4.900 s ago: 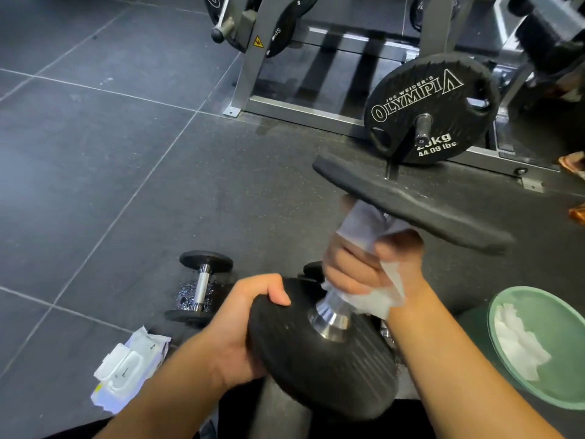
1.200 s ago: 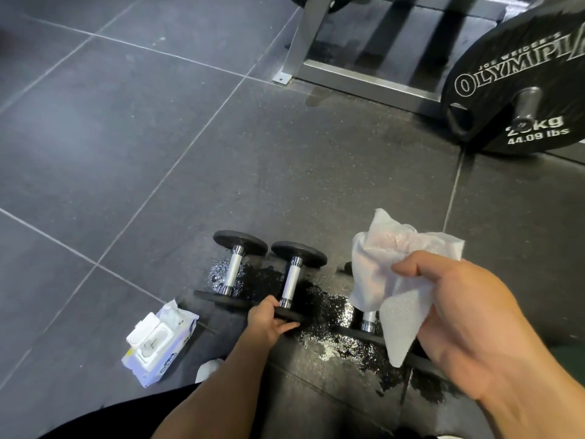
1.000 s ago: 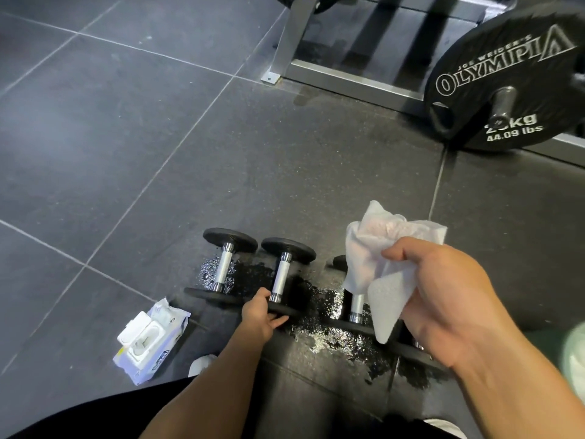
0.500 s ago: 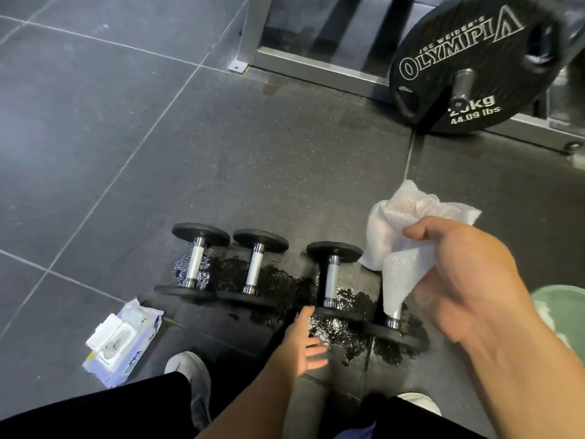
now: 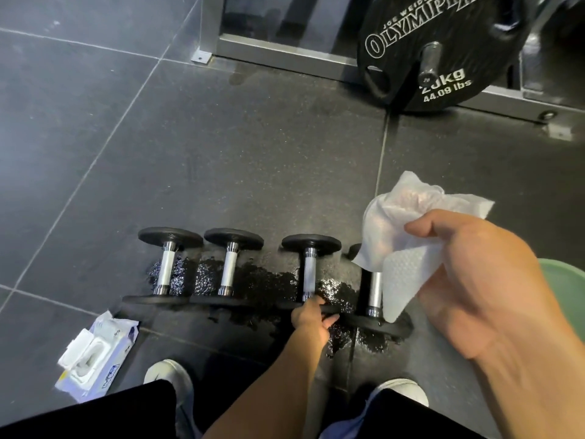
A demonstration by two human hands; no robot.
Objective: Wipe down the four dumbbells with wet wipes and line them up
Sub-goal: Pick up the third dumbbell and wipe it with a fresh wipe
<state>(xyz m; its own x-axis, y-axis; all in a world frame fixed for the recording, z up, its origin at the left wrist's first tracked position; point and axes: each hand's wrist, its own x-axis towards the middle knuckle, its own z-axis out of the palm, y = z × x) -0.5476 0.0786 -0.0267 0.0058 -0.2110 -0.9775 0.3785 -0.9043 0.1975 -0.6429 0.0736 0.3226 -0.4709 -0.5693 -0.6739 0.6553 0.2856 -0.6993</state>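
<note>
Head view looks down at four dumbbells lying side by side on the dark floor (image 5: pixel 240 160), handles pointing away from the person. The first dumbbell (image 5: pixel 166 268) and second dumbbell (image 5: pixel 228 271) sit close together at the left of the row. The third dumbbell (image 5: pixel 309 271) lies a little further right, and the fourth dumbbell (image 5: pixel 374 291) is at the right end, its far plate mostly hidden behind a wet wipe (image 5: pixel 408 229). A wet patch (image 5: pixel 269 282) glistens on the floor beneath the handles.

The hands are apart. The left hand (image 5: pixel 311 315) reaches down with its fingers curled over the near plate of the third dumbbell. The right hand (image 5: pixel 474 280) is raised above the floor, close to the camera, pinching the crumpled white wipe, which hangs over the fourth dumbbell.

A pack of wipes (image 5: pixel 91 359) lies on the floor at the left, its lid flipped open. A green basin (image 5: pixel 566 289) shows at the right edge. Beyond the row, a black Olympia weight plate (image 5: pixel 408 36) hangs on a metal frame (image 5: pixel 285 55).
</note>
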